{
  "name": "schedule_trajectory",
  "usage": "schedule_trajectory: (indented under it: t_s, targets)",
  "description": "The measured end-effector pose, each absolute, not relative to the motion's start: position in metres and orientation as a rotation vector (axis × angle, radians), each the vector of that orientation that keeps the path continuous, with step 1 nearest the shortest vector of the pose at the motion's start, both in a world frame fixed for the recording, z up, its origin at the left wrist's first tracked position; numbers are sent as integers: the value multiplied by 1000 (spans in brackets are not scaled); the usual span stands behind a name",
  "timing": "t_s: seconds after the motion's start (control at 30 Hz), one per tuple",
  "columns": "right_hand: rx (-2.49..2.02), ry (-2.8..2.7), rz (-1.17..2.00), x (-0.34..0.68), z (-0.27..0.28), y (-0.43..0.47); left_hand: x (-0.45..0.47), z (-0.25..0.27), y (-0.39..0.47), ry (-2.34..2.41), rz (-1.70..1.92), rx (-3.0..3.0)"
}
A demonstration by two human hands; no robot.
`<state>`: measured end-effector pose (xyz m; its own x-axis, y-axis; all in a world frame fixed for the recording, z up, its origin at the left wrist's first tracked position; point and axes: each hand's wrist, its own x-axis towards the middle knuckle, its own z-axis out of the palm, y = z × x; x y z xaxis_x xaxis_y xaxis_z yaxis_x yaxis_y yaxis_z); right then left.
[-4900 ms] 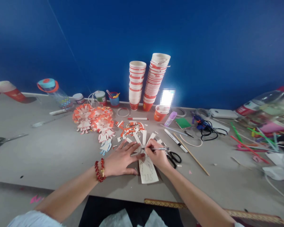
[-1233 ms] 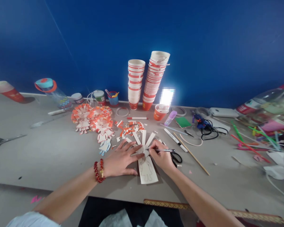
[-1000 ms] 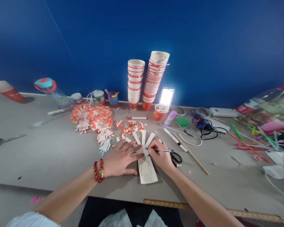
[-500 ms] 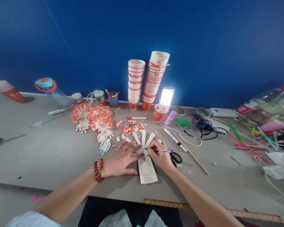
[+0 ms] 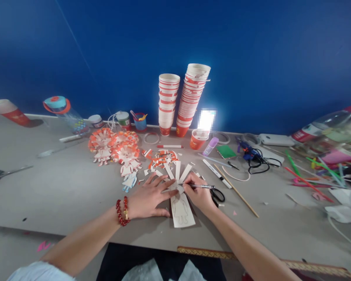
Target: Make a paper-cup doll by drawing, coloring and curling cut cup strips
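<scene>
A white paper cutout (image 5: pixel 183 218) lies flat in front of me, its upper end cut into fanned strips and a small figure in a dress drawn in pencil-thin lines on its lower part. My left hand (image 5: pixel 155 196) rests on it from the left, fingers spread and pressing its upper part. In my right hand (image 5: pixel 199 194) I grip a pen (image 5: pixel 204 186), its tip touching the paper near the base of the strips. Black-handled scissors (image 5: pixel 218 195) lie partly hidden behind that hand. Left of the strips are orange and white paper scraps (image 5: pixel 163 159).
Finished-looking paper dolls (image 5: pixel 125 154) with orange fringes lie left. Two tall paper cup stacks (image 5: pixel 169 101) stand by the blue wall, near a single cup (image 5: pixel 197 141). Rightward are a marker (image 5: pixel 217 173), a wooden stick (image 5: pixel 241 193), a glue stick (image 5: pixel 210 146) and a corded blue tool (image 5: pixel 248 152).
Almost nothing differs. Both hands and the paper keep their places, and the pen has shifted only very slightly.
</scene>
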<state>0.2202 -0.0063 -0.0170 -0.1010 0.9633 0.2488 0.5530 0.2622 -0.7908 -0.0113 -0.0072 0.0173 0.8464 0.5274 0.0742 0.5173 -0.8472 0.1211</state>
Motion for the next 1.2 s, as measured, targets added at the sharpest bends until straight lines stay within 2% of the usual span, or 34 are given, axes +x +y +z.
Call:
schedule_trajectory:
  t_s: [1.2]
  targets:
    - [-1346, -1669, 726, 218, -12, -7, -11, 18, -7, 827, 157, 2912]
